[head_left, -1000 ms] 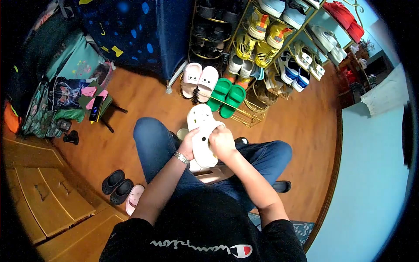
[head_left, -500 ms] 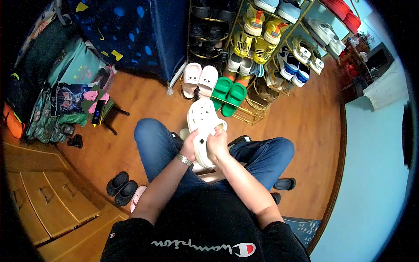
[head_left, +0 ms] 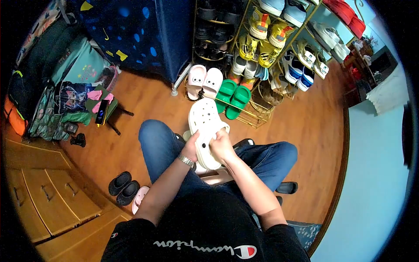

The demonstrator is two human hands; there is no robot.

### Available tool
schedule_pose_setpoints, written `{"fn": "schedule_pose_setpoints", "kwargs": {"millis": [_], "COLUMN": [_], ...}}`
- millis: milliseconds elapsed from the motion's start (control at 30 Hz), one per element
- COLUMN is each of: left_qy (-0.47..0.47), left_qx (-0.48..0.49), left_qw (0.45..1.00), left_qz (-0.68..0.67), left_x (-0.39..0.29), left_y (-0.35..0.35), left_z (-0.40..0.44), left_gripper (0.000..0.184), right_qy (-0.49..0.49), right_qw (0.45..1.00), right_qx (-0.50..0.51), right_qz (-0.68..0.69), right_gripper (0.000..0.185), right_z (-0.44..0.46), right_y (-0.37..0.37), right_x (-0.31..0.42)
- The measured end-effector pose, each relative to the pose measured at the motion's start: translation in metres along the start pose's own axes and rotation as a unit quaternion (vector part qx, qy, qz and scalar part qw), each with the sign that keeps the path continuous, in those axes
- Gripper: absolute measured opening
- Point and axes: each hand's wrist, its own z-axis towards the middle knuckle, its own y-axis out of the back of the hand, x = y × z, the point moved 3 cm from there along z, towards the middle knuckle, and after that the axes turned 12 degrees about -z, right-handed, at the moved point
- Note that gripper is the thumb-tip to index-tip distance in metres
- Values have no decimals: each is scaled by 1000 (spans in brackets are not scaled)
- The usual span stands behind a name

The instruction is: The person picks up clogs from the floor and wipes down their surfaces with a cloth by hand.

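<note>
A white clog (head_left: pixel 203 114) with holes in its toe is held over my lap, toe pointing away from me. My left hand (head_left: pixel 190 147), with a metal watch at the wrist, is closed on the clog's left side. My right hand (head_left: pixel 221 146) has its fingers curled at the foot opening, by the strap's dark round rivet; its fingertips are partly hidden there. Under the clog, a pale object (head_left: pixel 187 135) shows only in part, and I cannot make out what it is.
Ahead stands a gold wire shoe rack (head_left: pixel 246 114) with green slides (head_left: pixel 238 101) and pink slides (head_left: pixel 212 83). Black clogs (head_left: pixel 128 192) and a pink shoe (head_left: pixel 139 198) lie on the floor to my left. Wooden drawers (head_left: pixel 46 196) stand at the left, a wall (head_left: pixel 375 166) at the right.
My right hand has shifted slightly, its fingers curling further into the clog's opening. My left hand keeps its hold. The whole view has moved a little with my head.
</note>
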Motion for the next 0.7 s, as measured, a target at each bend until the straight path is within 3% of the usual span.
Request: {"fn": "schedule_pose_setpoints", "kwargs": {"millis": [67,133,167,300,333,400,500,600,633,700], "left_qy": [-21,-1,-3,32,37,30,28,5,-3,4], "left_qx": [10,71,50,-41,-49,-67,-64,-35,-40,-49], "left_qw": [999,993,995,997,998,996,995,994,995,996], "left_qz": [-34,-94,-81,-63,-25,-60,-66,-101,-90,-80], "left_x": [-12,-26,-22,6,15,15,-2,-14,-13,-7], "left_y": [-12,-28,-33,-33,-29,-21,-20,-23,-26,-26], "left_z": [0,0,0,-5,-5,-1,1,-1,-1,-2], "left_gripper": [66,68,69,64,61,59,60,62,63,63], "right_qy": [114,227,262,317,261,273,251,234,227,246], "right_qw": [967,873,844,725,669,656,730,845,869,875], "right_qx": [92,146,126,3,36,5,0,52,94,83], "right_qz": [-208,-407,-451,-612,-695,-704,-636,-477,-429,-409], "right_gripper": [35,40,30,9,10,11,12,17,28,32], "right_z": [-25,-44,-47,-20,-11,7,8,-25,-30,-33], "right_y": [16,27,31,30,29,23,7,7,9,8], "right_x": [27,39,43,30,29,17,3,40,41,38]}}
